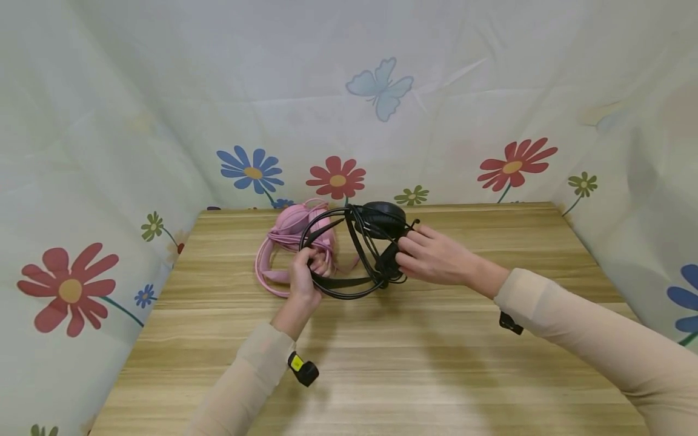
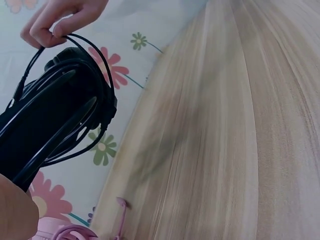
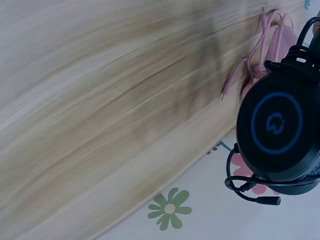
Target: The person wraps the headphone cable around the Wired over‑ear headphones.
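Observation:
A black headset (image 1: 383, 219) with its cable wound round it is held up over the table. My left hand (image 1: 306, 272) grips it by the headband (image 1: 349, 283). At the ear cup side, my right hand (image 1: 433, 254) pinches a loop of the black cable (image 2: 105, 65). In the right wrist view, the outer face of one ear cup (image 3: 275, 125) shows a blue ring, with a microphone tip (image 3: 268, 200) below it. Behind my left hand, a pink headset (image 1: 291, 219) lies on the table, partly hidden by the black one.
The wooden table (image 1: 382, 363) backs onto a white curtain (image 1: 463, 109) printed with flowers. From the pink headset a pink cable plug (image 3: 225, 95) trails on the tabletop. A small black device (image 1: 304, 369) is strapped to my left wrist.

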Motion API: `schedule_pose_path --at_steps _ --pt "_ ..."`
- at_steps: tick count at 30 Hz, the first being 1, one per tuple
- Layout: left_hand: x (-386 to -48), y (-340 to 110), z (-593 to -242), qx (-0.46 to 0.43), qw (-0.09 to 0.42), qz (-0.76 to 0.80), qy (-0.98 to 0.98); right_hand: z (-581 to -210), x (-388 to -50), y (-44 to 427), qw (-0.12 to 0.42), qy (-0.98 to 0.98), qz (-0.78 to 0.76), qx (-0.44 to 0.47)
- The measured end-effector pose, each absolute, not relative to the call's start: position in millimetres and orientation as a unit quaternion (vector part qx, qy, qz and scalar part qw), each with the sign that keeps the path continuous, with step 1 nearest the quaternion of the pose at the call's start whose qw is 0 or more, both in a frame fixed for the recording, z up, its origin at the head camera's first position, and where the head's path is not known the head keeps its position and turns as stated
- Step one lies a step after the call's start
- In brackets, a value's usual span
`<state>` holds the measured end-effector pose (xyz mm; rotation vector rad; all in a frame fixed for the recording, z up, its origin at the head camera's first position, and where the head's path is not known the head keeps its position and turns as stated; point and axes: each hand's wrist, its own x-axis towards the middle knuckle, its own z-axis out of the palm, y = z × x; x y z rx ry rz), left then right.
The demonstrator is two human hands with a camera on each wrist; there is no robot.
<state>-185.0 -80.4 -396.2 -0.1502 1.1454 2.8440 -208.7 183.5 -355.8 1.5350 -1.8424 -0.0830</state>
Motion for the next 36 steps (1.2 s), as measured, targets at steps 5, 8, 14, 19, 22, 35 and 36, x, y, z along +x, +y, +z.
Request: schedule_pose_path --at_steps 5,8,14,19,22,35,36 --pt "-186.4 -78.6 -394.8 -0.067 0.027 0.927 0.369 -355.0 -207.0 183.4 0.380 -0.703 -0.024 0.600" --pt "-186.9 -78.0 -393.9 -0.076 0.022 0.927 0.367 -356.4 -207.1 183.5 0.387 -0.705 -0.020 0.594" --pt "-185.9 -76.7 -391.1 -0.087 0.020 0.928 0.363 -359.4 -206.7 185.2 0.398 -0.734 -0.010 0.550" --pt "-184.9 -75.8 -389.1 -0.083 0.014 0.926 0.369 -357.8 -206.0 185.0 0.394 -0.735 -0.030 0.551" --pt "-183.7 -74.2 -389.1 -0.078 0.012 0.921 0.382 -355.4 -205.9 181.6 0.388 -0.729 -0.042 0.563" --pt "-178.9 -67.6 -388.6 -0.047 0.034 0.914 0.401 -345.9 -207.2 171.5 0.322 -0.764 -0.056 0.557" --pt "-178.6 -67.4 -388.1 -0.049 0.037 0.915 0.399 -345.4 -207.3 170.8 0.321 -0.765 -0.055 0.555"
